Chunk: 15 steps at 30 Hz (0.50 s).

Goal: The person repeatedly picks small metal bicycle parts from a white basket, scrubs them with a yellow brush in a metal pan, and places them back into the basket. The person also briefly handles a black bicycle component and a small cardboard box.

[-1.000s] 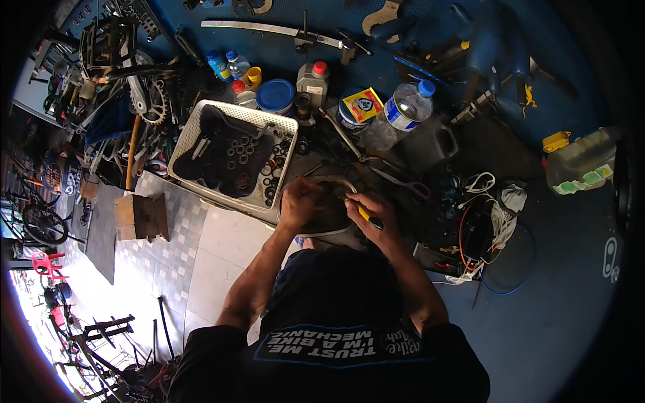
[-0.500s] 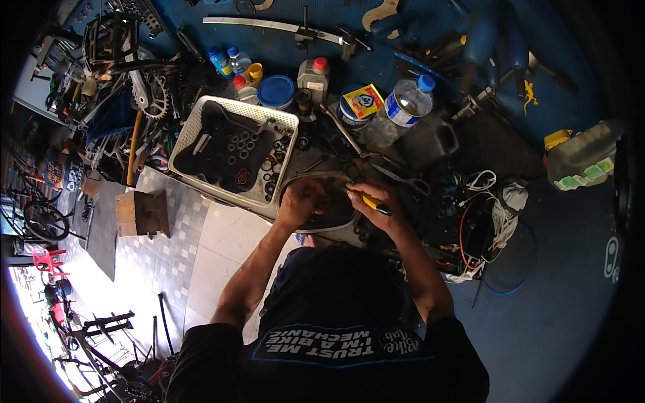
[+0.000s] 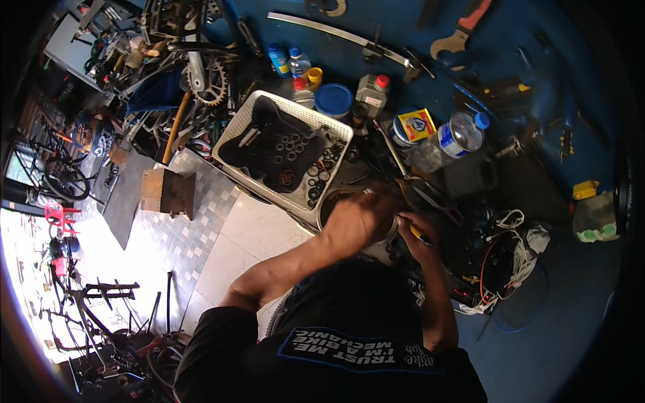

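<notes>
My left hand is above an oval metal-rimmed pan on the bench, its back toward me. Its fingers are blurred and partly hidden, so what they hold, if anything, does not show. Just to its right, my right hand is closed around a slim tool with a yellow-and-black handle; the working end is hidden. The two hands nearly meet at the pan's right side. Beyond the pan's left edge stands a cream plastic basket with dark cloth, metal rings and small round parts in it.
Behind the basket are a blue-lidded tub, a grey red-capped bottle and a clear blue-capped jug. Purple-handled scissors and tangled white cables lie to the right. A wooden box is at left.
The view has swung, shifting the bench rightward in the picture. My left hand has moved across the pan toward my right hand, which still grips the yellow-and-black tool.
</notes>
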Available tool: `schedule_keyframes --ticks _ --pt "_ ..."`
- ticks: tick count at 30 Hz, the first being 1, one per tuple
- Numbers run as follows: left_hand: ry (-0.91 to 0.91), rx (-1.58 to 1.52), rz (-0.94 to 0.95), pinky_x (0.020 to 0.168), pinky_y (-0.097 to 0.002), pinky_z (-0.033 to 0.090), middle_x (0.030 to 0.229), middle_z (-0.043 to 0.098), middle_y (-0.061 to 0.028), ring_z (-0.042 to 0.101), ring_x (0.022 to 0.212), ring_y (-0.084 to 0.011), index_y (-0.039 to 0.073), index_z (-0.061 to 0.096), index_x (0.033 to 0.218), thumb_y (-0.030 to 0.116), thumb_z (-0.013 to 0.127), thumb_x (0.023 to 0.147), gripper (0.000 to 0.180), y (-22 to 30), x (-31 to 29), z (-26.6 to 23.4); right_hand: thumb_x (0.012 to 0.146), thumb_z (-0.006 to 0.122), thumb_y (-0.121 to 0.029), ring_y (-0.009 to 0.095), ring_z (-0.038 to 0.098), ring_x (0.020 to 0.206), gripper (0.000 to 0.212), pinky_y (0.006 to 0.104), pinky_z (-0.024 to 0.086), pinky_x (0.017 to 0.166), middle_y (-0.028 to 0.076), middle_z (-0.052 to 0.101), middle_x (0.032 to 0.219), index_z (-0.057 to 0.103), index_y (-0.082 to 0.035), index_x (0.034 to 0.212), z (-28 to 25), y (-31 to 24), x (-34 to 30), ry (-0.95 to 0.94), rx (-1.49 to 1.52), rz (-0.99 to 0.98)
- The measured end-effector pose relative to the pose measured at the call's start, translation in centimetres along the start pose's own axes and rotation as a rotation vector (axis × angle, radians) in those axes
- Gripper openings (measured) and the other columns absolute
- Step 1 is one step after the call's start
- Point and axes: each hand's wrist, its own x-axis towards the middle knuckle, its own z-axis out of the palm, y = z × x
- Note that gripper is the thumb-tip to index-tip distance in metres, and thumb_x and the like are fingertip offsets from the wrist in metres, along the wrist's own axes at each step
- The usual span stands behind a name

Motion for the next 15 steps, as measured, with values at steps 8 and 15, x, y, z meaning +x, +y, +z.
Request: schedule_keyframes --ticks 8,15 --pt "-0.141 -0.077 -0.282 0.085 -0.0452 0.065 0.124 0.070 -0.0172 0.077 0.098 -0.0381 0.017 0.078 0.110 0.021 0.075 0.094 0.017 -7.4 -1.8 1.4 0.097 0.077 -0.008 0.017 0.074 0.083 0.019 0.0306 0.056 0.074 0.011 0.077 0.094 0.077 0.000 0.115 -0.5 0.8 -0.9 -0.041 -0.015 0.032" --pt "-0.223 0.622 -0.509 0.080 -0.0463 0.063 0.100 0.075 -0.0124 0.076 0.093 -0.0342 0.017 0.079 0.094 0.021 0.074 0.089 0.008 -26.8 -2.7 -13.0 0.100 0.076 -0.013 0.013 0.074 0.082 0.022 0.0286 0.057 0.075 0.009 0.077 0.092 0.077 -0.001 0.118 -1.4 -0.2 -0.8 -0.053 0.034 0.242"
